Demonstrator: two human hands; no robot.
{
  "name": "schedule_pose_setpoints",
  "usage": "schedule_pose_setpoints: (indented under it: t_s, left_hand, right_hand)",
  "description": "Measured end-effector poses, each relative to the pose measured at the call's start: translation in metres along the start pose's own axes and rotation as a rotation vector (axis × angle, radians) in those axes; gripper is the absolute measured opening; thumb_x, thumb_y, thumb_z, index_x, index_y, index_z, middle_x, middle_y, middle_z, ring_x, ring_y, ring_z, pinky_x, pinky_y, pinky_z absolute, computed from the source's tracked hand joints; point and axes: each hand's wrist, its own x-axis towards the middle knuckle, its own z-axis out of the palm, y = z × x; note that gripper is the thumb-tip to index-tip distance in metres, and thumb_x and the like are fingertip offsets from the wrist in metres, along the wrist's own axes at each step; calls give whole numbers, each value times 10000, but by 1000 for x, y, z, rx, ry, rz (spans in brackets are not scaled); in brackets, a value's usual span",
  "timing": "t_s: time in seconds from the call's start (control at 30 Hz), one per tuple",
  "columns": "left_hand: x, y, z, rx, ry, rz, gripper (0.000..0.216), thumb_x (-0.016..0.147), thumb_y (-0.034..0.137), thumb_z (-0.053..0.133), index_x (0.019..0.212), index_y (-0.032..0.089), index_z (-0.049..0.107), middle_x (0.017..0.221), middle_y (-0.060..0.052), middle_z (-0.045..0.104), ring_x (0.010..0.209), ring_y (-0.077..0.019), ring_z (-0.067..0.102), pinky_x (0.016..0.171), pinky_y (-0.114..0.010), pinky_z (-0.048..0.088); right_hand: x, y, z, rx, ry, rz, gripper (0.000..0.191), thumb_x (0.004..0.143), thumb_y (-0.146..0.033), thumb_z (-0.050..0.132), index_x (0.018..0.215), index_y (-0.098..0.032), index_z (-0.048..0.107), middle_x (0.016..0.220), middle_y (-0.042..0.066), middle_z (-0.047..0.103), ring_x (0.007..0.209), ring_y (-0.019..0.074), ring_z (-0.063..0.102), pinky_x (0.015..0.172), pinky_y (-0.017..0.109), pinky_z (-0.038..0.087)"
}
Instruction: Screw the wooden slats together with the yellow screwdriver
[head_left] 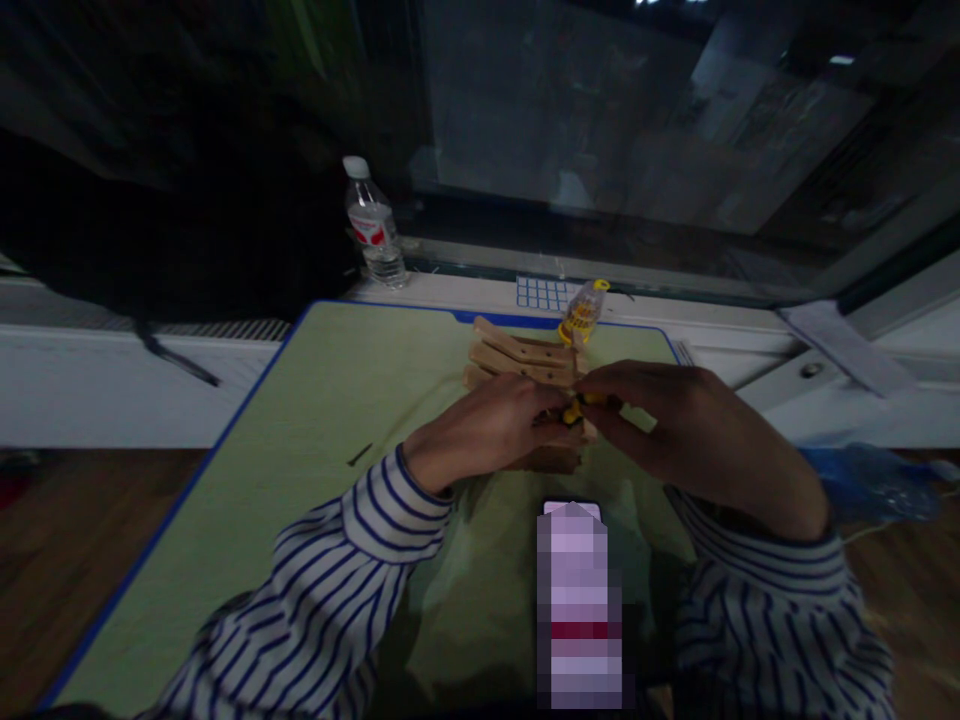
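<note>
Several slotted wooden pieces (517, 352) with small dark holes lie in a stack near the far side of the green table. My left hand (495, 425) reaches over their near part, thumb and fingers pinched at a small yellow-and-black piece (573, 411). From the right, my right hand (667, 410) pinches a yellow part (596, 399) right beside it. Whether the two yellow parts are one thing is hidden by the fingers. Just behind the wood stands a clear container (583, 312) with a yellow lid and yellow contents.
A phone (574, 512) lies close to me on the green tabletop (360, 370). To the left is a dark screw or nail (360, 455). A water bottle (375, 235) and a blue-gridded sheet (544, 292) are on the window sill. Blue plastic (870, 485) lies at the right.
</note>
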Motion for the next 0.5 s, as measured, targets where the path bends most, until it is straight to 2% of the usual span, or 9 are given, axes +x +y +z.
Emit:
schedule_pose_setpoints:
  t_s: [0.1,0.3,0.5]
  left_hand:
    - [0,-1,-1,37,-2,24,268,917,372,569,1058,177,687,1080,-74,710,962,-211,652,834,-319,474]
    - [0,3,-3,36,-24,-23,244,921,352,570,1059,193,691,1031,-53,728,901,-193,665,745,-289,466]
    - [1,3,-3,27,-22,-6,233,917,361,577,986,178,704,988,-57,733,845,-177,668,682,-269,449]
  right_hand:
    - [0,-1,0,1,-6,3,168,918,-224,540,1015,-183,670,954,60,743,818,196,697,724,317,523]
    - [0,-1,0,-20,1,24,167,926,-261,545,1011,-177,662,906,50,733,797,203,694,681,314,506]
    - [1,-2,1,-17,-4,21,177,927,-274,543,1022,-176,656,889,46,724,792,201,689,685,320,512]
